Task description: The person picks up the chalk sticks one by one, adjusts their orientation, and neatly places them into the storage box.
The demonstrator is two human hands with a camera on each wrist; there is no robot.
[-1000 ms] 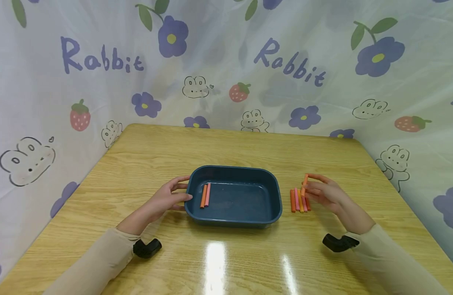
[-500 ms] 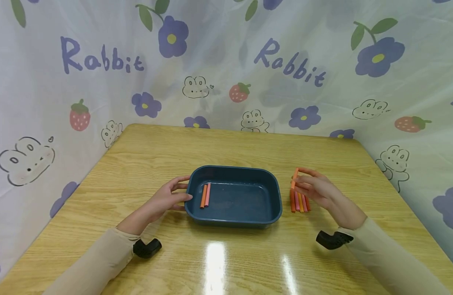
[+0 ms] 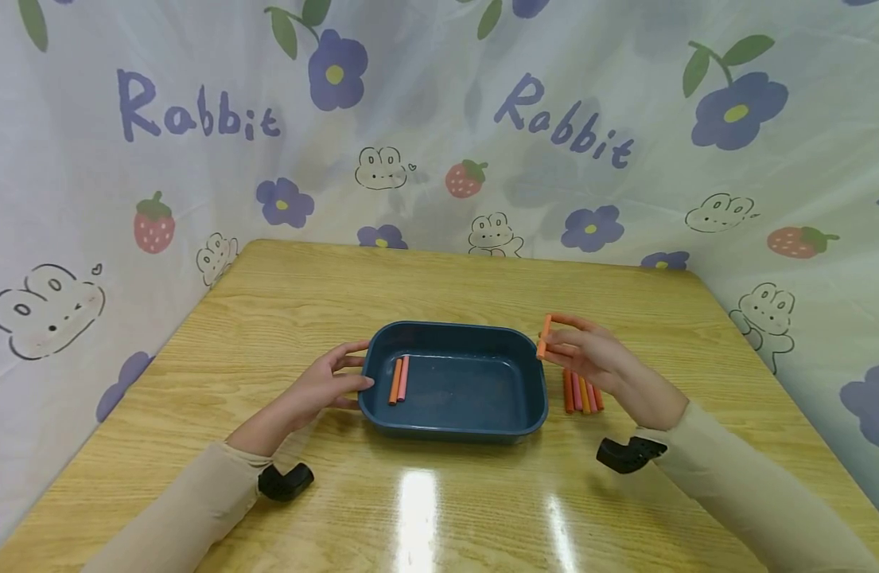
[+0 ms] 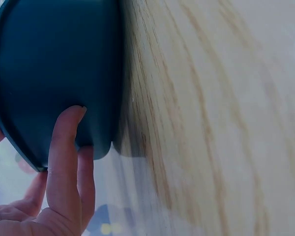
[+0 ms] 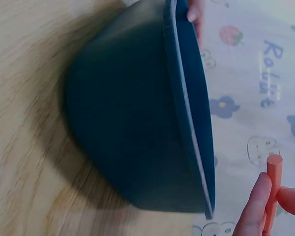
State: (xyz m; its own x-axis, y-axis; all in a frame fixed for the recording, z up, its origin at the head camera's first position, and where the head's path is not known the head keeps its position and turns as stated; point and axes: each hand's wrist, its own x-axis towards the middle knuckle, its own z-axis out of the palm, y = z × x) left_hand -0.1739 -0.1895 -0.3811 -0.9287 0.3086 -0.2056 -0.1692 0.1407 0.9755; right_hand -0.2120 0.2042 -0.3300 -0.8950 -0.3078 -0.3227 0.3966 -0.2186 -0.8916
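Note:
My left hand holds the left end of a dark blue plastic basin, thumb at the rim and fingers against the outer wall. Inside, an orange chalk stick and a pink chalk stick lie side by side near the left end. My right hand pinches another orange chalk stick between thumb and fingers, nearly upright. In the head view this stick overlaps the basin's right rim; the right wrist view shows its flat end above the fingertips.
Several red, pink and orange chalk sticks lie in a row on the wooden table, right of the basin and partly behind my right hand. A patterned white cloth hangs around the table's back and sides.
My right hand has carried the orange chalk stick up and left, from over the row of sticks to the basin's right rim. My left hand and the basin stay in place.

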